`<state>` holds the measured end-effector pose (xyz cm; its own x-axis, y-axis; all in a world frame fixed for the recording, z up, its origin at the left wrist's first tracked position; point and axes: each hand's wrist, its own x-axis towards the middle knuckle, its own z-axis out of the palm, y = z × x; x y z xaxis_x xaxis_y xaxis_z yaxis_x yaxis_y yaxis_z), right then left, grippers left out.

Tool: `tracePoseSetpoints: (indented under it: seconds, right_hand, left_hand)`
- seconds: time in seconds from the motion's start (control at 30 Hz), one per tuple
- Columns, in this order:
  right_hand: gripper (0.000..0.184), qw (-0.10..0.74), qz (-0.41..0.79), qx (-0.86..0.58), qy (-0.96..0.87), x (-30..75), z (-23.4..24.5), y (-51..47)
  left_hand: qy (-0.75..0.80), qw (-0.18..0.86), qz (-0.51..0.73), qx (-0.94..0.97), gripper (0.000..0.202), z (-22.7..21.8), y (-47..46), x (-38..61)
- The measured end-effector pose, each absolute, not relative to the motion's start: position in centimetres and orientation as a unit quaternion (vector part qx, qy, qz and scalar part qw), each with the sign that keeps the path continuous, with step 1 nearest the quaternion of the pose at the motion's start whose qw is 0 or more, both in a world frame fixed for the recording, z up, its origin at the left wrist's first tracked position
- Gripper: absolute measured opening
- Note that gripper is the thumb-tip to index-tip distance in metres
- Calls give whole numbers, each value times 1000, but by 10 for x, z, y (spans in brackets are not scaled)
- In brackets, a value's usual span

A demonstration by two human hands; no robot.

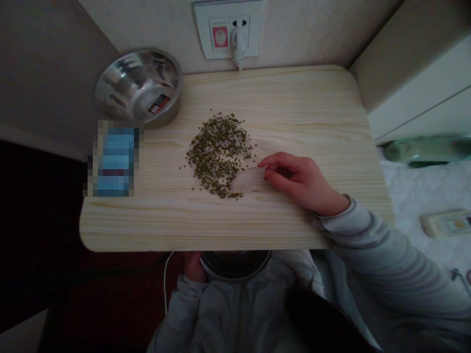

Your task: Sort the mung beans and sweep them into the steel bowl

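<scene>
My right hand [294, 179] is closed in a pinch on a clear plastic protractor [250, 180], which lies low over the table. The protractor's curved left side touches the edge of a spread patch of small green mung beans [217, 147]. A pale gap shows inside the patch, near its right side. Below the table's front edge, my left hand [195, 267] is wrapped round the left side of a round, dark-looking bowl [235, 267] held against my body. The table edge hides part of that bowl, and its contents are too dark to make out.
A steel basin [140, 88] with a label inside stands at the table's [312, 108] back left. In front of it lies a blurred-out blue item [116, 162]. A wall socket [230, 34] with a plug is behind. At right, a green bottle [427, 149] lies on white bedding.
</scene>
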<state>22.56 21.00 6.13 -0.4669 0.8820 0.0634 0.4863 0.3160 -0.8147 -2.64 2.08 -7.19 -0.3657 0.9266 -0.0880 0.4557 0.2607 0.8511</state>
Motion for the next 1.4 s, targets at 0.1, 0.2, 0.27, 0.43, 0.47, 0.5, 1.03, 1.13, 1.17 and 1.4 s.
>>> tracePoseSetpoints:
  seconds: [0.1,0.2,0.27,0.43,0.47,0.5,1.03,1.13,1.17,1.4]
  right_hand:
    - [22,267,389,-442,-763,226,61,210]
    - [22,272,401,-438,-757,225,61,210]
    - [22,271,408,-435,-756,225,61,210]
    - [22,265,412,-431,-758,225,61,208]
    - [22,264,413,-430,-758,226,61,208]
    - [22,264,414,-430,-757,226,61,207]
    - [21,255,424,-433,-753,224,64,205]
    - [21,253,420,-432,-757,223,65,205]
    - [21,252,420,-432,-757,223,65,205]
    - [20,245,423,-432,-758,224,62,205]
  left_hand:
    - [733,278,359,506,18,-70,22,-22]
    - [725,285,354,518,17,-72,21,-22]
    - [718,284,367,519,18,-73,22,-24]
    - [725,312,386,478,15,-63,28,-19]
    - [726,330,390,461,13,-60,30,-16]
    - [725,347,392,447,13,-57,31,-15]
    - [778,393,409,272,8,-40,42,-3]
    - [784,406,393,255,7,-44,40,-7]
    - [785,412,392,248,8,-44,40,-7]
    - [760,424,426,247,6,-31,50,0]
